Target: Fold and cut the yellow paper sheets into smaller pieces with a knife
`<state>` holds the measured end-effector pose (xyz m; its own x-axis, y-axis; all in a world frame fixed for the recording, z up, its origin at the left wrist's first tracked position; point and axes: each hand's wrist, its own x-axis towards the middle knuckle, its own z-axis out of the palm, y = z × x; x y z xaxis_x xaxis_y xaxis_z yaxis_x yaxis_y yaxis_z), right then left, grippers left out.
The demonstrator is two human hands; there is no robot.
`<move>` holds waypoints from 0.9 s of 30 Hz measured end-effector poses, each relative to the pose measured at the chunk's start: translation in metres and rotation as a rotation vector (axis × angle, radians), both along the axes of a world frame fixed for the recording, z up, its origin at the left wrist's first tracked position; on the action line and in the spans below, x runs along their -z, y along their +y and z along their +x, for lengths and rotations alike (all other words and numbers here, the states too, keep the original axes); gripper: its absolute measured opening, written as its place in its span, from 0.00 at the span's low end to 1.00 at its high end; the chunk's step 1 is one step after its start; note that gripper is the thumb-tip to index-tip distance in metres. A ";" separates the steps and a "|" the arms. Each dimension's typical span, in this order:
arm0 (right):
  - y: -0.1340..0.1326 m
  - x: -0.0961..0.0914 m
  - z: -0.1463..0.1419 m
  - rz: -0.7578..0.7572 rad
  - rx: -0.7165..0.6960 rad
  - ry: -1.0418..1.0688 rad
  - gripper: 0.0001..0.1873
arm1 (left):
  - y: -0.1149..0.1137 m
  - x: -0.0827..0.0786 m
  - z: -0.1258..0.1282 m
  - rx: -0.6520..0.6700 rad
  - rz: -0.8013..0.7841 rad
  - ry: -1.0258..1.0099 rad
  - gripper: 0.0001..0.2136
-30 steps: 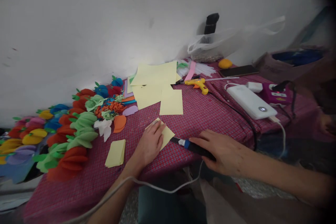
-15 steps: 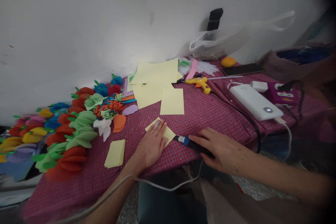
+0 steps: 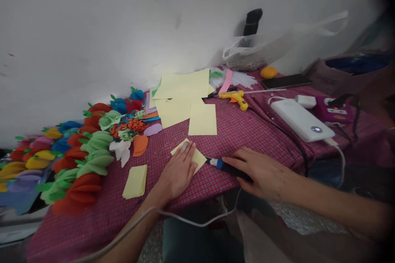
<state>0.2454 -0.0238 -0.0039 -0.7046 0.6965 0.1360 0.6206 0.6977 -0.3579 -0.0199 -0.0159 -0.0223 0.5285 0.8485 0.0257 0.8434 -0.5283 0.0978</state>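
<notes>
Red plaid cloth (image 3: 243,133) meets a whitish wall (image 3: 101,28). Near its six-o'clock edge, the left hand (image 3: 180,172) lies fingers extended on yellow paper (image 3: 199,161); the right hand (image 3: 259,174) grips a black-handled cutter (image 3: 230,168) — tip at the paper's corner. From there, a translucent plastic bag (image 3: 271,51) at one o'clock holds pale contents (image 3: 245,65) — indistinct.

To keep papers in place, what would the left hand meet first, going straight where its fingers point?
Past the small sheet under it, the left hand would probably meet the next yellow sheet.
</notes>
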 end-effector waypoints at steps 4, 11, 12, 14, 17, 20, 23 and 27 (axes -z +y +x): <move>0.004 -0.002 -0.008 0.001 -0.018 -0.005 0.27 | 0.000 0.000 0.000 0.004 0.000 0.001 0.24; 0.009 0.004 -0.006 0.013 -0.021 0.042 0.28 | 0.000 0.001 0.000 -0.007 -0.008 0.004 0.25; 0.009 0.006 -0.004 0.011 -0.015 0.038 0.28 | 0.000 0.001 0.000 -0.011 -0.011 0.004 0.25; 0.010 0.008 0.000 0.003 -0.010 0.027 0.28 | 0.000 0.001 0.000 -0.015 -0.012 0.001 0.25; 0.011 0.008 0.002 -0.005 -0.018 0.020 0.28 | 0.000 0.001 0.000 -0.014 -0.007 -0.006 0.25; 0.013 0.004 -0.003 -0.001 -0.026 0.014 0.28 | -0.001 0.001 0.000 -0.014 -0.006 -0.015 0.25; 0.015 0.000 -0.010 0.008 -0.034 0.021 0.27 | -0.001 0.001 -0.001 -0.009 -0.005 -0.018 0.25; 0.017 -0.001 -0.017 0.016 -0.035 0.039 0.27 | -0.002 0.000 0.000 -0.015 -0.015 -0.016 0.25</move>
